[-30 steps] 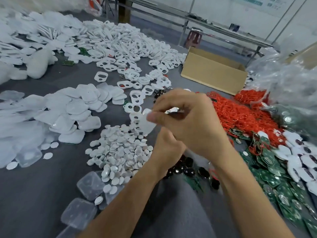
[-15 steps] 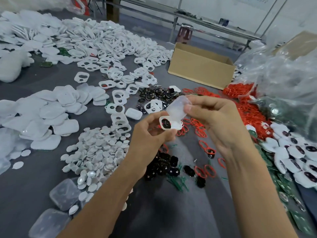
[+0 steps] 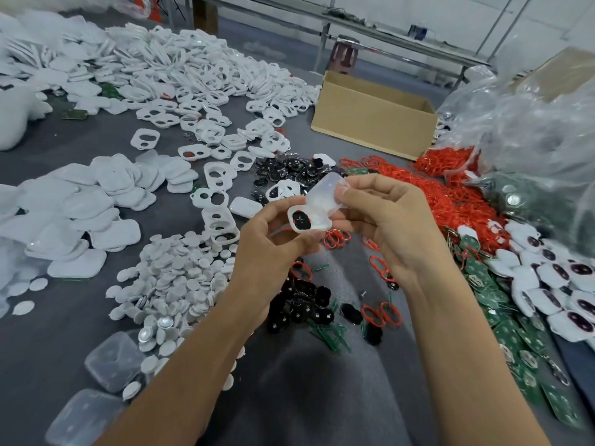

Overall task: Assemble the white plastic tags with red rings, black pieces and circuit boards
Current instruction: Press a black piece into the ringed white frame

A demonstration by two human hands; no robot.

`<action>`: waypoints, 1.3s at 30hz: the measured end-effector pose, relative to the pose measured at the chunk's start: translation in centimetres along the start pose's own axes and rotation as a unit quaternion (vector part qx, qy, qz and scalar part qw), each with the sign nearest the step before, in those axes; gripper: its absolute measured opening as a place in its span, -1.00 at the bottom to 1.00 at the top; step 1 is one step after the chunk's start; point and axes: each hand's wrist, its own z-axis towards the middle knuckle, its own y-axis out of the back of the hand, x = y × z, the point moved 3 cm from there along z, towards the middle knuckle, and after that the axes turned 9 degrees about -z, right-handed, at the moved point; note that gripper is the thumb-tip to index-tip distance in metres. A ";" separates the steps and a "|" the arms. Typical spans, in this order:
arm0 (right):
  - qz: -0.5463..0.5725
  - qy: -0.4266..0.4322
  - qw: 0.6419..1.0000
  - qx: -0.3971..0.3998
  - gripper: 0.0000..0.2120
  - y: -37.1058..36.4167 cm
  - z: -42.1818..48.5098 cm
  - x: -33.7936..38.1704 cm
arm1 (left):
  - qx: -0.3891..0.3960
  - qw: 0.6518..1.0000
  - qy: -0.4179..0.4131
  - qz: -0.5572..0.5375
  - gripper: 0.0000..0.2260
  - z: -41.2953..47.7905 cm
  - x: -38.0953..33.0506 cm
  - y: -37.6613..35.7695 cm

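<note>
The grey table (image 3: 64, 333) fills the view. At 2 o'clock a heap of clear plastic bags (image 3: 531, 140) rises over it. From 10 to 12 o'clock white tag frames (image 3: 199, 69) lie spread in a wide drift. An open cardboard box (image 3: 370, 130) stands at 1 o'clock, with no print showing on its near side. Red rings (image 3: 450, 194) are heaped at 3 o'clock, green circuit boards (image 3: 521, 342) at 4 o'clock, and white discs (image 3: 174, 284) at 8 o'clock.

Both hands meet just above centre. The left hand (image 3: 267, 252) is curled, with thumb and fingertips pinching a white tag (image 3: 320, 223) by its near and left edges. The tag lies roughly flat, open side up, with a black piece (image 3: 301, 219) seated in its left half. The right hand (image 3: 392, 226) pinches a translucent cover (image 3: 325, 193) between thumb and forefinger at its right edge, and the other fingers are loosely bent. The cover tilts up towards 12 o'clock, and its lower edge touches the tag's far side.

More loose black pieces (image 3: 306, 304) lie at 6 o'clock under the left wrist. Their small white marks are too tiny to read.
</note>
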 end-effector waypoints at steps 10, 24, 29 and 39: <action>-0.009 0.007 1.000 0.014 -0.87 0.2 0.3 -0.4 | 0.001 1.000 0.008 0.017 -0.65 0.1 0.5 0.1; -0.248 0.145 0.957 -0.035 -0.76 0.9 0.8 -0.6 | 0.022 1.000 0.014 0.015 -0.61 0.3 0.9 0.2; -0.365 0.214 0.906 0.017 -0.75 -0.3 0.4 -0.2 | 0.071 0.996 0.043 0.035 -0.65 0.0 1.3 -0.1; -0.384 0.247 0.889 0.029 -0.82 -1.0 0.5 -0.6 | 0.081 0.995 0.049 0.027 -0.58 -0.1 0.9 -0.3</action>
